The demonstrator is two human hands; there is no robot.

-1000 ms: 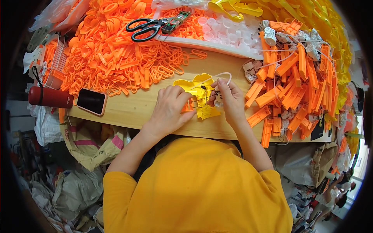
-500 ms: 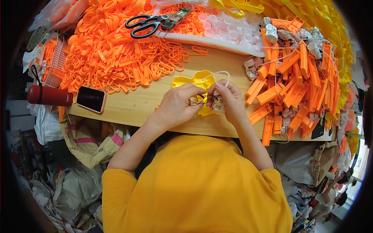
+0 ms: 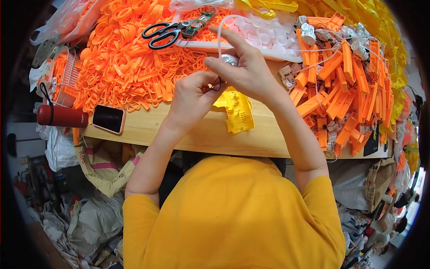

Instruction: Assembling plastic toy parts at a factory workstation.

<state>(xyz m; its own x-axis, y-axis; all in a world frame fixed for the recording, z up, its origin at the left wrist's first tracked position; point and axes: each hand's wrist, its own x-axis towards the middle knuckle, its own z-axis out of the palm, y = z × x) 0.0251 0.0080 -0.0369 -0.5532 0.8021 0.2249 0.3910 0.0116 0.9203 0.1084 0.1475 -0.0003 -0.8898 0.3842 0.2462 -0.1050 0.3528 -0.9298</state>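
Observation:
My left hand (image 3: 193, 95) is closed in a pinch on thin dark wires (image 3: 214, 86), raised above the table. Just to its right, my right hand (image 3: 251, 74) curls around a small silvery round part (image 3: 230, 59); most of that part is hidden by the palm and fingers. A soft white tube (image 3: 219, 38) rises from it and bends over near the outstretched index finger. Beneath both hands, a yellow plastic shell (image 3: 240, 115) lies on the wooden table (image 3: 197, 130), its upper portion covered by my right hand.
Orange plastic parts (image 3: 130, 58) are heaped at left, with scissors (image 3: 163, 35) and a green circuit board (image 3: 198, 24) on top. Clear caps (image 3: 264, 33) fill a white tray. Orange housings (image 3: 336, 89) with wired units pile up at right. A phone (image 3: 109, 119) and red flask (image 3: 62, 115) sit at left.
Both hands have lifted away from me and a little left, carrying the tubed part and wires off the yellow shell. My right index finger has stretched out, and more of the shell's lower portion shows.

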